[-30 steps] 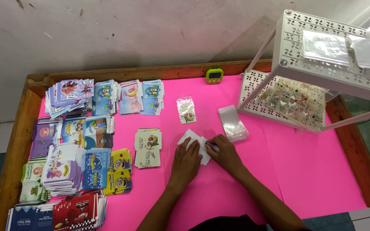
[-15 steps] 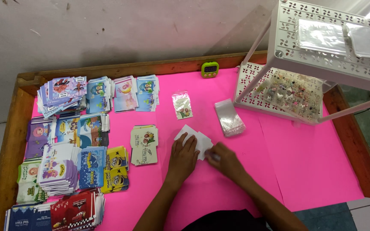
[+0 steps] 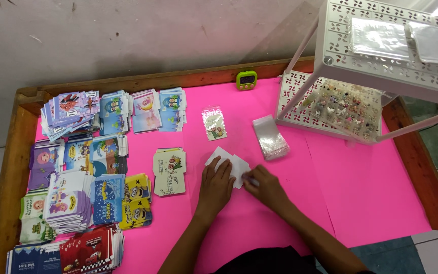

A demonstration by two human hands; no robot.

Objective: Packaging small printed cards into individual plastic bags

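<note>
While both hands meet over it, the scene reads as follows.

White sheet: a flat white paper piece [image 3: 230,163] lies on the pink table cover [image 3: 361,198], pinned under both hands; its lower part is hidden by them, so its full outline cannot be made out.
Left hand: the left hand [image 3: 215,185] rests palm down with fingers spread flat on the sheet's near left part, pressing rather than clasping.
Right hand: the right hand [image 3: 265,187] is curled, fingertips pinching the sheet's right edge; whether something small sits between the fingers is hard to tell.
Just left of the grip: a short stack of pale square cards [image 3: 169,171] with cartoon prints.
Beyond the grip: a small clear packet [image 3: 214,123] with a printed card inside, lying flat.
Beyond and right of the grip: a pile of empty clear plastic sleeves [image 3: 270,137], glossy and slightly fanned.
Far right of the grip: a white perforated plastic rack [image 3: 381,76]; its lower tray holds a compartment box of tiny colourful pieces [image 3: 343,107], too small to identify; its top shelf carries flat clear bags [image 3: 379,38], cut off at the frame edge.
Far beyond: a small green timer [image 3: 247,79] against the wooden table rim [image 3: 6,177].
Well left of the grip: many stacks of printed cartoon cards [image 3: 77,172], blue, purple, yellow and red, the nearest ones cut off at the bottom edge.
</note>
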